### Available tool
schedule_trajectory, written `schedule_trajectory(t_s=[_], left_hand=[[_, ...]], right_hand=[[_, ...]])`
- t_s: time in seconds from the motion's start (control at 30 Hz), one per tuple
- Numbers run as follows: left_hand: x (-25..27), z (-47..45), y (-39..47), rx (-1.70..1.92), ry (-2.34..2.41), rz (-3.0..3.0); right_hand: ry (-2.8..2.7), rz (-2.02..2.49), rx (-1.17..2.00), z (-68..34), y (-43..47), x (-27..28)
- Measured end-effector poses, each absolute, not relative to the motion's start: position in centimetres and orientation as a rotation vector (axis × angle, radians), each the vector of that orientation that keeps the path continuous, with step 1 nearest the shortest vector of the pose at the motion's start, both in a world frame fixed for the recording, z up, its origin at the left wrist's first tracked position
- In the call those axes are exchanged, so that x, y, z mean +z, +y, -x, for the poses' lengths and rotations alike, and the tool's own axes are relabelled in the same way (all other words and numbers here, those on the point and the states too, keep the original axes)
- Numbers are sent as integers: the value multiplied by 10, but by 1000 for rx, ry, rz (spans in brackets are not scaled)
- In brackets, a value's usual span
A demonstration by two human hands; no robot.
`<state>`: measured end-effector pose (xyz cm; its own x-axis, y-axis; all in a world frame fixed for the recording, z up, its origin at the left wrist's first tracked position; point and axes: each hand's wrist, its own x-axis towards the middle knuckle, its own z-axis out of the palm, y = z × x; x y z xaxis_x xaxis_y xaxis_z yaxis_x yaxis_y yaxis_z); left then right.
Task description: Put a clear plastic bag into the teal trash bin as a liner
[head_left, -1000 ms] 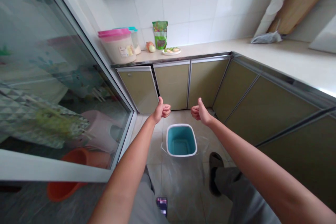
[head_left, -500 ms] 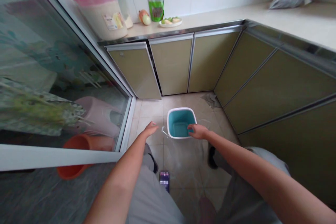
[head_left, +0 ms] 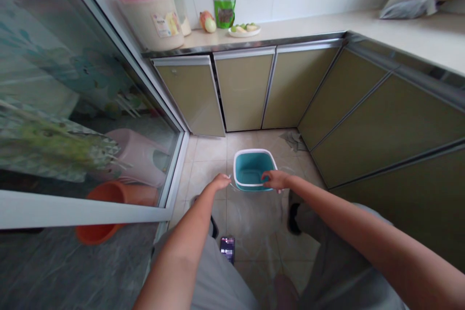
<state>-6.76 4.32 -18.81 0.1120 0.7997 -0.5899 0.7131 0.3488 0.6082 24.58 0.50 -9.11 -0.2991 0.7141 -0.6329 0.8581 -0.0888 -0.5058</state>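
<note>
A teal bucket (head_left: 250, 161) with a white rim is on the tiled floor in front of me, its inside facing up and nothing visible in it. My right hand (head_left: 276, 180) grips the bucket's right side, fingers curled over the rim into the inside. On the other side, my left hand (head_left: 220, 182) is closed on the thin white bucket handle (head_left: 232, 185), just left of the rim. Its fingertips are small and partly blurred.
A grey cloth (head_left: 293, 141) lies by the cabinet corner. One cabinet door (head_left: 192, 97) hangs slightly ajar. A glass sliding door (head_left: 90, 87) stands left, with an orange basin (head_left: 96, 235) beyond its frame. A pixelated dark object (head_left: 227, 249) lies between my feet.
My left hand has moved right and closed on the bucket handle, which hung free before. The bucket has tilted slightly, showing more of its near outer side. The right hand stays at the rim.
</note>
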Motion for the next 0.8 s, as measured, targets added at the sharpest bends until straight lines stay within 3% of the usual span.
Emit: schedule_trajectory(t_s=[0.17, 0.37, 0.8], left_hand=[[-184, 70, 43, 148, 1608, -1384], [-189, 70, 45, 177, 1565, -1381], [-202, 57, 31, 246, 1335, -1331]], right_hand=[[2065, -1758, -1372, -249, 38, -23], [2252, -1679, -1061, -248, 86, 34], [2431, -2047, -358, -240, 148, 31]])
